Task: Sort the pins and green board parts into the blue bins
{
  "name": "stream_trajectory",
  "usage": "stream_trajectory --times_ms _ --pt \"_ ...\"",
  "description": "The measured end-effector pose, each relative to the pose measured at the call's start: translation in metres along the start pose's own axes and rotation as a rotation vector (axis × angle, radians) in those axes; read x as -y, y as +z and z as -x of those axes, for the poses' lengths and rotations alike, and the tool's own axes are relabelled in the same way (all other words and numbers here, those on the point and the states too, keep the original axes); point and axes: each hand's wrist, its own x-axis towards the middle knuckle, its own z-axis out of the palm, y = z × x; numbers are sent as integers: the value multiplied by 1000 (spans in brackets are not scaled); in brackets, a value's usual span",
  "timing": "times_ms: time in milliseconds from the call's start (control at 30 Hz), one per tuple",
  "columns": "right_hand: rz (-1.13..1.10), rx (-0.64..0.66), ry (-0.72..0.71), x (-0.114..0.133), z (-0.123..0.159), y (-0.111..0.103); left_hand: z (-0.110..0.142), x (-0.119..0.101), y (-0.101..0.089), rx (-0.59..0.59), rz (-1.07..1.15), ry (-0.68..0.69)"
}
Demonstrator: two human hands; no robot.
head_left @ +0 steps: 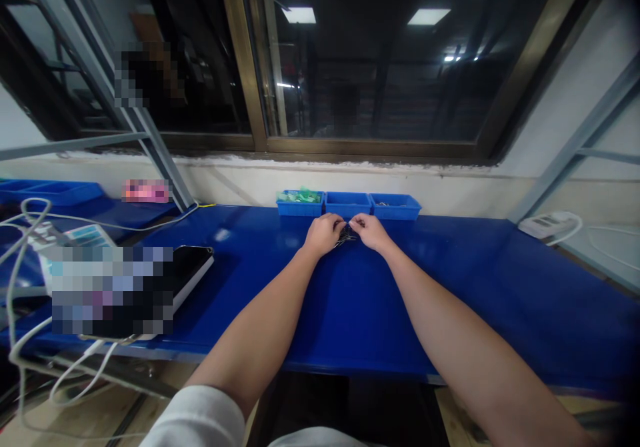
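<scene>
Both of my hands meet over the blue tabletop (240, 233), just in front of the row of bins. My left hand (324, 233) is closed, fingertips pinched together at the left side of a small pile of thin, shiny metal pieces (345, 238). From the right, my right hand (369, 231) closes in a pinch at the same pile, its fingertips almost touching the left ones. What lies between the fingers is too small to make out. Behind them stand a blue bin (300, 210) with green and clear plastic bits, a middle blue bin (349, 211), and a right blue bin (396, 212) with small metallic bits.
At the left, a phone-like device (193, 267) with white cables (103, 367) lies near the table edge, partly blurred out. A pink item (147, 191) and a blue tray (60, 193) sit farther back. A white power strip (549, 224) lies at the right.
</scene>
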Motion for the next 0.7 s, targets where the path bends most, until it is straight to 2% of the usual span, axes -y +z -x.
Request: stream_trajectory --times_ms 233,500,700 --pt "-350 20 67 8 2 -4 -1 1 0 29 1 -35" --pt "-528 25 91 4 1 -9 -1 0 -2 68 97 34" --pt "-502 17 91 4 1 -8 0 -2 -3 88 136 35"
